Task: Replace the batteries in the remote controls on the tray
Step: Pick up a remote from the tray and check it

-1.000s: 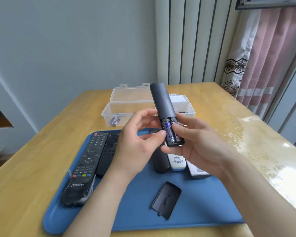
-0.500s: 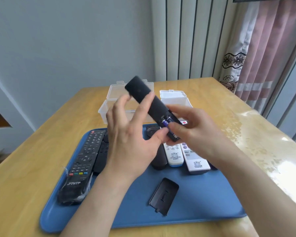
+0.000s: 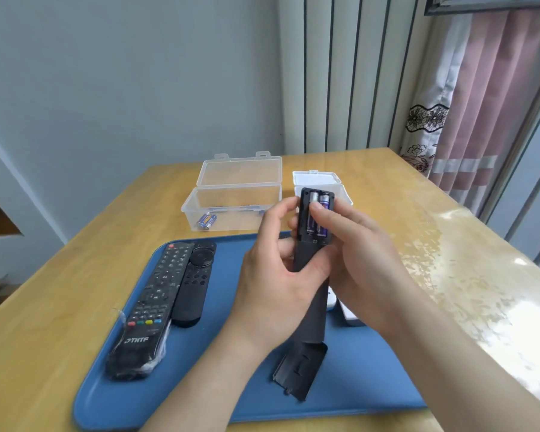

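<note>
Remote [image 3: 311,311] in left hand [image 3: 272,285], right hand [image 3: 365,266] hiding white remotes [image 3: 349,318]

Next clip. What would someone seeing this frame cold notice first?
The black remote is held at centre by the left hand and right hand. Its open compartment shows two batteries under the right thumb. Below it, the loose battery cover lies on the blue tray, with two more black remotes at the tray's left.

Head cam, fwd-down, close over tray [image 3: 113,397].
</note>
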The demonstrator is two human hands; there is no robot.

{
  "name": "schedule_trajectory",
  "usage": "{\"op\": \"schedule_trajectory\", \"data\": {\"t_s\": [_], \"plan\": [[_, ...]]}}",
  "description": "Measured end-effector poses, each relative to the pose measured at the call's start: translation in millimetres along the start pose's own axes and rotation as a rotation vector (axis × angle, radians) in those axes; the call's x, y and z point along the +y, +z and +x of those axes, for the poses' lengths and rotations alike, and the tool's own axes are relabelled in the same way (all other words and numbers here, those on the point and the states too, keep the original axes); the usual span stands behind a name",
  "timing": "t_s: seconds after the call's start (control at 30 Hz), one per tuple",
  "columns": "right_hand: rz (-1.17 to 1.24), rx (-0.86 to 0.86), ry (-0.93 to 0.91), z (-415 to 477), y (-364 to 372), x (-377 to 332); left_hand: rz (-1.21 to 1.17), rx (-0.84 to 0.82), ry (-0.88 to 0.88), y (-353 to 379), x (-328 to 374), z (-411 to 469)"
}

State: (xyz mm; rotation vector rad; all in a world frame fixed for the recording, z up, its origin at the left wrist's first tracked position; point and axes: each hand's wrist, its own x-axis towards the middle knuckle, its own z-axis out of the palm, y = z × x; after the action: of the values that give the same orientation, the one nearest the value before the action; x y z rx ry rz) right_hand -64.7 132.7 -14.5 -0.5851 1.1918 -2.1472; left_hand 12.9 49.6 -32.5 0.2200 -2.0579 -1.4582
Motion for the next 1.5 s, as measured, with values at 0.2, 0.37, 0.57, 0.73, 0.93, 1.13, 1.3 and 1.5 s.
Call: {"op": "schedule_trajectory", "data": {"t_s": [0.2, 0.37, 0.57, 0.73, 0.93, 1.13, 1.3, 1.5], "plan": [[0.049, -0.033, 0.197, 0, 3, -7, 0.296, 0.027, 0.157, -4, -7, 1], [0.21, -0.028, 0.195, -4, 8, -7, 0.473, 0.026, 0.261, -2, -9, -2], [0.177, -0.019, 0.177, -5, 6, -10, 0.531, 0.033, 0.388, 2, -13, -3], [0.177, 0.038, 0.157, -6, 4, -11, 0.564, 0.001, 0.438, 2, -15, -4], [0.162, 0.019, 0.121, -3, 4, -7, 0.795, 0.252, 0.503, 0, -8, 0], [0.116, -0.06, 0.145, -2, 3, -4, 0.781, 0.305, 0.68, -5, -10, 7], [0.081, -0.083, 0.134, 0, 7, 0, 0.648, 0.317, 0.7, -9, -13, 10], [0.273, 0.035, 0.185, 10, -4, 9, 0.104, 0.321, 0.369, -9, -2, 8]]}}
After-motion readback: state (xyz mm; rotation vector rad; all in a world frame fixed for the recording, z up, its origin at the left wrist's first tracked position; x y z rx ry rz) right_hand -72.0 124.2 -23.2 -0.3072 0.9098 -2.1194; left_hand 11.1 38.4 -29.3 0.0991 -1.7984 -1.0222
